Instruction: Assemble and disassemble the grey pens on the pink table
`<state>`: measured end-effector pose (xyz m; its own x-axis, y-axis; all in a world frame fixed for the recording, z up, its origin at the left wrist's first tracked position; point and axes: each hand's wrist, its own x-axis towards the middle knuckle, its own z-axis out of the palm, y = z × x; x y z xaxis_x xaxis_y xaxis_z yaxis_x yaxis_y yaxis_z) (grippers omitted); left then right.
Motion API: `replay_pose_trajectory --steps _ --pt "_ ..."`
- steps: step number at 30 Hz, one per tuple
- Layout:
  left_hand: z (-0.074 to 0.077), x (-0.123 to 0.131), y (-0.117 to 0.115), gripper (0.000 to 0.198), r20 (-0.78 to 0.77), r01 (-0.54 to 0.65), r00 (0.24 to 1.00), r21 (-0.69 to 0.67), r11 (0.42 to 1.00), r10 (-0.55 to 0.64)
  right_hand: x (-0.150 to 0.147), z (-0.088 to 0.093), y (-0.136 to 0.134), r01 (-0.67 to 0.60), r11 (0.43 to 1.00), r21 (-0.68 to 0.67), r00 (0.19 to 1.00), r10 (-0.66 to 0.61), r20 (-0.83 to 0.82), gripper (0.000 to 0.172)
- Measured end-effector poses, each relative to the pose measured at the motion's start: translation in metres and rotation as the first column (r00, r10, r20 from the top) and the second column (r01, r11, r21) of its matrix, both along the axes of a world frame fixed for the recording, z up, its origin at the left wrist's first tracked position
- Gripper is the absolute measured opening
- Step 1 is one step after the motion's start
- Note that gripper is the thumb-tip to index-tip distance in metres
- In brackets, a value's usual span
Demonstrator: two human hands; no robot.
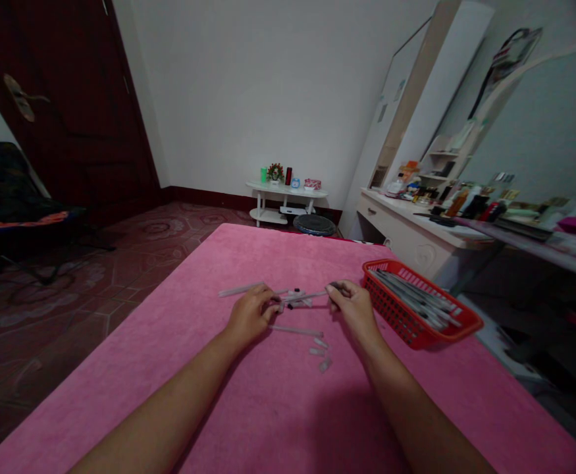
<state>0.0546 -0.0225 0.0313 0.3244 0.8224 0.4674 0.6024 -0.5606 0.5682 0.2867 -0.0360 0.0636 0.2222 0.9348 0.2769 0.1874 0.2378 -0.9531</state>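
Observation:
Over the middle of the pink cloth, my right hand [351,304] pinches one end of a thin greyish translucent stick [312,295], which points toward my left hand. My left hand [252,315] is closed, and a small clear piece [281,307] shows at its fingertips. Between and behind the hands lies a loose pile of clear pieces [298,293] with small black parts. Long clear tubes [238,289] lie beyond my left hand. Nearer to me are another thin stick [300,331] and several short clear pieces [317,351].
A red plastic basket [406,322], filled with long grey sticks [411,294], stands right of my right hand. The pink cloth [209,375] covers the surface. Beyond its right edge is a cluttered white dressing table [411,227]; a low white stand [288,189] stands by the wall.

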Motion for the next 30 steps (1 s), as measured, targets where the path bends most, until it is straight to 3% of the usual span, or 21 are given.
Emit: replay_pose_trajectory --steps 3,6,9,12,18,30 --pt "0.009 0.01 -0.011 0.015 0.057 0.092 0.994 0.051 0.994 -0.095 0.004 0.005 -0.001 0.093 0.994 0.06 0.995 -0.091 -0.032 0.03" --pt "0.012 0.026 -0.027 0.016 0.011 0.251 0.968 0.055 0.966 -0.252 0.007 0.009 -0.002 0.163 0.98 0.113 0.986 -0.157 -0.055 0.029" --pt "0.009 0.043 -0.042 0.021 -0.086 0.428 0.902 0.051 0.902 -0.423 0.007 0.011 -0.004 0.166 0.978 0.127 0.985 -0.159 -0.064 0.028" --pt "0.003 0.053 -0.05 0.023 -0.166 0.495 0.859 0.018 0.869 -0.485 0.003 0.013 -0.005 0.148 0.982 0.12 0.988 -0.142 -0.057 0.029" --pt "-0.005 0.053 -0.046 0.023 -0.179 0.479 0.863 -0.004 0.878 -0.472 -0.002 0.012 -0.006 0.111 0.984 0.138 0.994 -0.109 -0.019 0.028" --pt "-0.002 0.054 -0.05 0.02 -0.25 0.415 0.88 -0.007 0.91 -0.403 -0.005 0.011 -0.006 0.056 0.992 0.114 0.998 -0.053 -0.034 0.029"
